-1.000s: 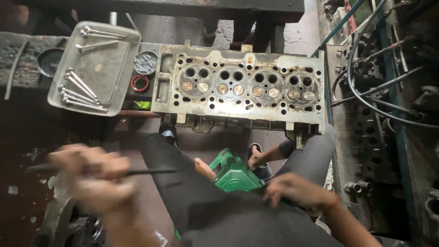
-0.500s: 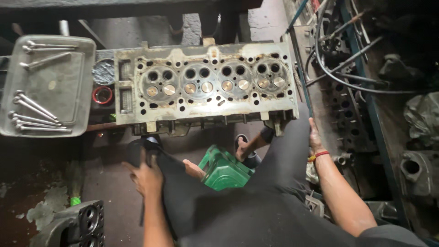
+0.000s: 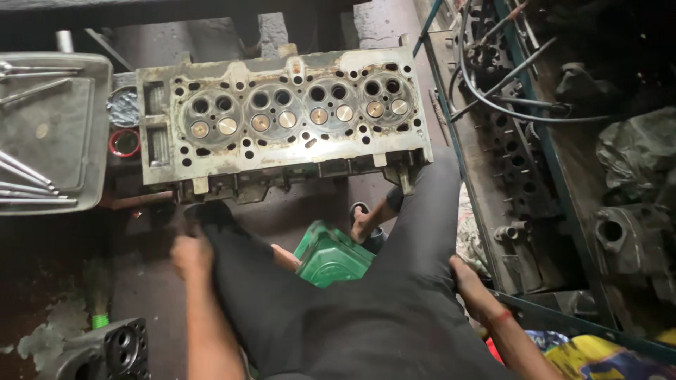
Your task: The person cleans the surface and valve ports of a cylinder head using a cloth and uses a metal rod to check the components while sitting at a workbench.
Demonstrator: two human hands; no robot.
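The cylinder head (image 3: pixel 282 119) lies face up on low supports, its near edge just above the seated person's knees, valves showing in all four chambers. The left hand (image 3: pixel 191 255) sits below the head's near left corner, blurred and against the dark trouser knee; whether its fingers are spread or closed I cannot tell, and nothing shows in it. The right hand (image 3: pixel 470 281) lies well below the head's right end, fingers curled loosely on the thigh, holding nothing. Left of the head a metal tray (image 3: pixel 63 141) carries loose valves (image 3: pixel 28 184), and a green stool (image 3: pixel 331 255) stands below the head's middle. With neither hand steadying it, a knock from a knee could likely shift the head on its supports, and a bump to the tray could roll the valves off.
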